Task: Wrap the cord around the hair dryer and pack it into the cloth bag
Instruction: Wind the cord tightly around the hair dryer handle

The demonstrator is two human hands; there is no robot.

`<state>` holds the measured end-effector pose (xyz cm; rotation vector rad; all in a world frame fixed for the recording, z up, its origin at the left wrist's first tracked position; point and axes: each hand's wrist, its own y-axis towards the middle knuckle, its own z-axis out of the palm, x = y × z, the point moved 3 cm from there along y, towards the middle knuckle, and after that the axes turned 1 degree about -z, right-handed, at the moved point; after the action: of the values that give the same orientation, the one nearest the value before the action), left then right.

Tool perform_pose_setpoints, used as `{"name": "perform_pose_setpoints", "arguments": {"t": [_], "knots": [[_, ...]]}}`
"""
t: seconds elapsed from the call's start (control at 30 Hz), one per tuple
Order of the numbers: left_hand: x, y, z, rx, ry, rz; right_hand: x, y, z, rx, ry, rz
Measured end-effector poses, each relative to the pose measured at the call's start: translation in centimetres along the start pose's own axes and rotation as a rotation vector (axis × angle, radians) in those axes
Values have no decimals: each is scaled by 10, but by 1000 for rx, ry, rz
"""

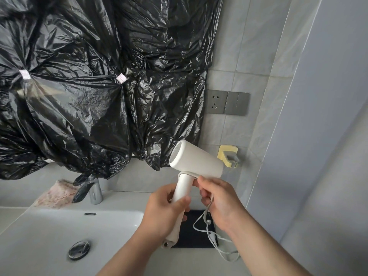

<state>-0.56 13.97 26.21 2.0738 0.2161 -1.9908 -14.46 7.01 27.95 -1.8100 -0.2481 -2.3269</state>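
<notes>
A white hair dryer [196, 160] is held upright in front of me, barrel pointing left. My left hand [165, 208] grips its handle, with a beige cloth bag [175, 232] pinched under the same hand and hanging down. My right hand [219, 200] holds the white cord [209, 228] close to the top of the handle, where one turn lies around the joint under the barrel. The rest of the cord hangs in loose loops onto the counter.
A white sink [59, 236] with a chrome drain and tap [95, 192] lies at lower left. A black mat [195, 236] lies under the cord. Black plastic sheeting covers the wall ahead. A wall socket [217, 101] and a yellow holder [228, 155] are on the tiles.
</notes>
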Motion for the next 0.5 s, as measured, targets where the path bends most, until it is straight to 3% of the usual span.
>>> {"name": "perform_pose_setpoints", "arguments": {"t": [0.27, 0.5], "knots": [[1, -2, -1, 136, -425, -166, -5, 0, -11, -107, -131, 16], [-1, -4, 3, 326, -712, -286, 3, 6, 0, 97, -118, 24]]}}
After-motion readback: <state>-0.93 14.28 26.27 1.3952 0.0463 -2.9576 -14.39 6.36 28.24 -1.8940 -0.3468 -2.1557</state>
